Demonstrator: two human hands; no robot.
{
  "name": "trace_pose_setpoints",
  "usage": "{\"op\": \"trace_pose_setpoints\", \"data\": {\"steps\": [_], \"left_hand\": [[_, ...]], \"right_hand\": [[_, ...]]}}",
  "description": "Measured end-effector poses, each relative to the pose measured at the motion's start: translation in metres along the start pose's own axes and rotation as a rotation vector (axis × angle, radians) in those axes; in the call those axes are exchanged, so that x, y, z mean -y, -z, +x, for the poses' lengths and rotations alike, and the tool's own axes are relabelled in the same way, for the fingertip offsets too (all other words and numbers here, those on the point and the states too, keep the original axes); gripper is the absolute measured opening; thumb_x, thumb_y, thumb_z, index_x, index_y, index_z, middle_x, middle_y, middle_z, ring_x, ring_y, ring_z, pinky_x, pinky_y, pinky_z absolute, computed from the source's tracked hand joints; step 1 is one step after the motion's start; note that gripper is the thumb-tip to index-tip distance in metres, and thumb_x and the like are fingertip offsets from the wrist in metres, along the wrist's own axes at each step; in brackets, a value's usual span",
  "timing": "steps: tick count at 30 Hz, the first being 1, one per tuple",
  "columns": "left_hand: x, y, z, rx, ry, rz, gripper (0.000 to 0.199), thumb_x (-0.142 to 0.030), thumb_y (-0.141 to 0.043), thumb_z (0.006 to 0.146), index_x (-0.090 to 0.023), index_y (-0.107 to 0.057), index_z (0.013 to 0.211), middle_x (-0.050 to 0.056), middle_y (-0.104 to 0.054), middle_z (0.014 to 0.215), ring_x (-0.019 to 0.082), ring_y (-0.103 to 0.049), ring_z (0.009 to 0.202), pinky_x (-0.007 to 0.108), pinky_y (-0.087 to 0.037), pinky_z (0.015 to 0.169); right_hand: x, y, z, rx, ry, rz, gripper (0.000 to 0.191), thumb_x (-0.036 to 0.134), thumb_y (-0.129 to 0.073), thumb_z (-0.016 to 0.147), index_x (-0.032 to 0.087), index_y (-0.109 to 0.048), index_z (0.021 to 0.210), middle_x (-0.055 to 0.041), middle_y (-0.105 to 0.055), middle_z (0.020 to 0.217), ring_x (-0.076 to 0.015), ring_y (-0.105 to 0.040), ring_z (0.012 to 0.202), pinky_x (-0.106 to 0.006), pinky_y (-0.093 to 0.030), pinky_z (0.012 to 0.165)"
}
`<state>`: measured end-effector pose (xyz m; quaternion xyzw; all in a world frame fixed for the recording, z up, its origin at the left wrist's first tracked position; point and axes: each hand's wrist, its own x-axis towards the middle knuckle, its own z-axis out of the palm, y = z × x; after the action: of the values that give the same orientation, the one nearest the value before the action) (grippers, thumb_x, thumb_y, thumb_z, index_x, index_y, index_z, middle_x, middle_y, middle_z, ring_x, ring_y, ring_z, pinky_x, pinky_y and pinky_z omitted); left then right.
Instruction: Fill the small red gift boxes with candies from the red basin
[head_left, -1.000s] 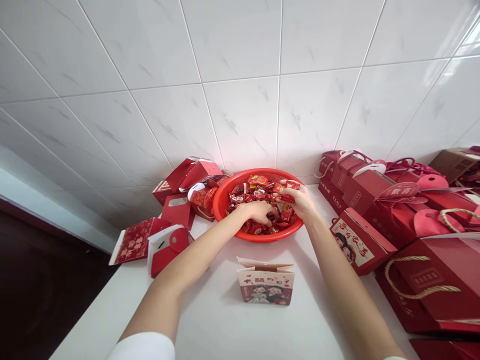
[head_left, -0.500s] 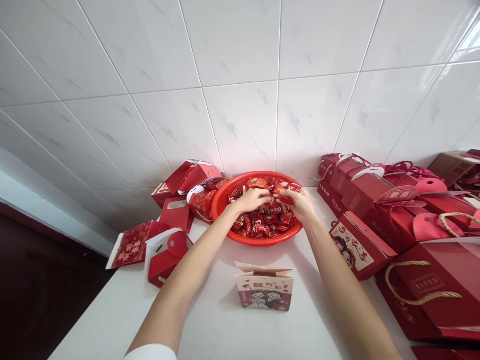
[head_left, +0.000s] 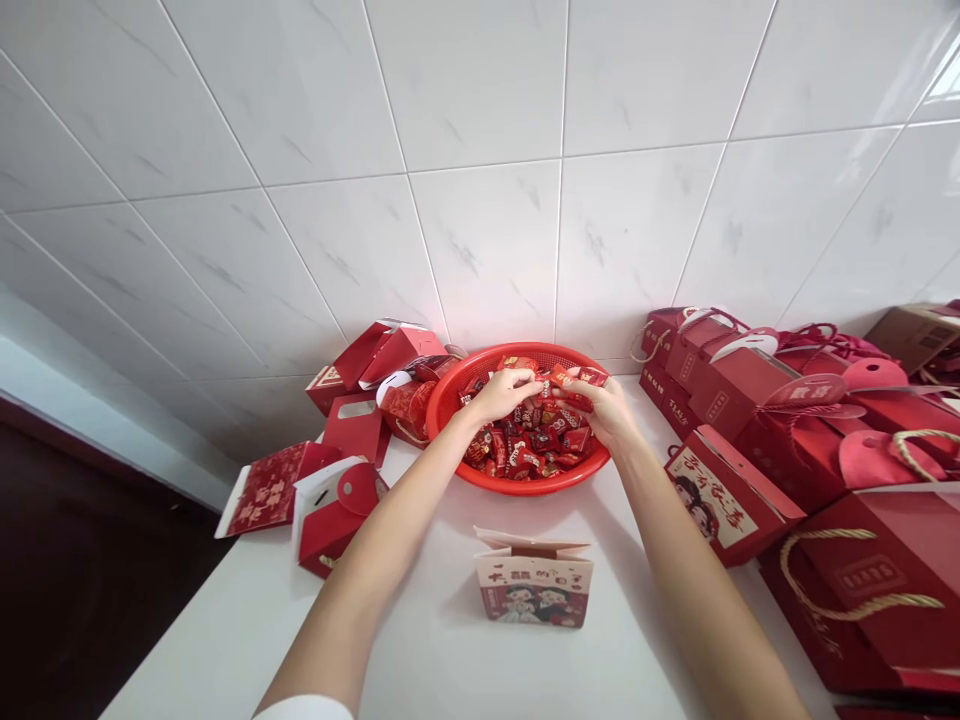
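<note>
A red plastic basket (head_left: pixel 517 488) full of red wrapped candies (head_left: pixel 525 450) stands on the white table against the wall. Over its left part, my left hand (head_left: pixel 506 394) has its fingers closed in a pinch at a wrapped candy near the middle. My right hand (head_left: pixel 606 408) reaches in from the right, its thumb and fingers curled around red wrapped candies (head_left: pixel 581 380). Both hands are close together above the pile. In front of the basket, a small gift box (head_left: pixel 534 590) with a cartoon couple printed on it stands upright, its top flaps open.
Red gift boxes (head_left: pixel 341 515) lie in a loose cluster left of the basket, some with open flaps. Stacked red boxes with rope handles (head_left: pixel 862 570) crowd the right side. A tiled wall (head_left: pixel 487 250) rises behind. The table's left edge (head_left: pixel 172 625) borders a dark floor.
My left fingers have closed further together at the candies. My right hand stays curled in nearly the same place. The whole view has shifted very slightly; boxes and basket rest as before.
</note>
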<state>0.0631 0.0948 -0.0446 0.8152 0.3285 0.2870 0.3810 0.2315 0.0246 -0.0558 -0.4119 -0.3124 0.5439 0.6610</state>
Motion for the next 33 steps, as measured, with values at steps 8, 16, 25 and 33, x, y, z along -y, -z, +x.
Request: {"op": "trace_pose_setpoints", "data": {"steps": [8, 16, 25, 33], "left_hand": [[-0.006, 0.002, -0.005, 0.003, -0.043, -0.001, 0.034, -0.044, -0.054, 0.091, -0.018, -0.054, 0.071, -0.001, -0.058, 0.069, 0.016, -0.057, 0.071, 0.029, -0.048, 0.07], [-0.001, -0.002, -0.003, 0.151, 0.089, -0.131, 0.012, -0.024, -0.055, 0.089, -0.015, -0.063, 0.09, 0.002, -0.069, 0.072, 0.016, -0.065, 0.067, 0.03, -0.053, 0.07], [0.008, -0.002, -0.006, 0.563, 0.172, 0.39, 0.017, -0.014, -0.072, 0.073, -0.019, -0.08, 0.086, 0.001, -0.08, 0.092, 0.017, -0.072, 0.085, 0.023, -0.051, 0.082], [-0.004, -0.024, -0.008, 0.721, 0.126, 0.752, 0.032, -0.04, -0.083, 0.065, -0.025, -0.081, 0.093, 0.002, -0.079, 0.083, 0.023, -0.07, 0.078, 0.03, -0.052, 0.073]], "right_hand": [[0.002, -0.001, -0.003, 0.065, -0.033, -0.072, 0.034, 0.03, -0.089, 0.049, 0.019, -0.065, 0.071, 0.0005, -0.068, 0.07, -0.0157, -0.065, 0.069, -0.027, -0.057, 0.064], [0.0, -0.002, -0.001, -0.013, 0.034, -0.062, 0.038, 0.033, -0.09, 0.046, 0.018, -0.065, 0.071, 0.001, -0.065, 0.063, -0.0143, -0.062, 0.06, -0.026, -0.052, 0.06], [-0.005, -0.001, 0.003, -0.065, 0.076, -0.02, 0.038, 0.033, -0.091, 0.047, 0.018, -0.066, 0.071, 0.0016, -0.063, 0.06, -0.0143, -0.059, 0.058, -0.027, -0.05, 0.06], [-0.008, -0.001, 0.006, -0.052, 0.074, 0.002, 0.037, 0.033, -0.092, 0.047, 0.018, -0.069, 0.072, -0.0002, -0.066, 0.064, -0.0156, -0.059, 0.058, -0.028, -0.049, 0.057]]}}
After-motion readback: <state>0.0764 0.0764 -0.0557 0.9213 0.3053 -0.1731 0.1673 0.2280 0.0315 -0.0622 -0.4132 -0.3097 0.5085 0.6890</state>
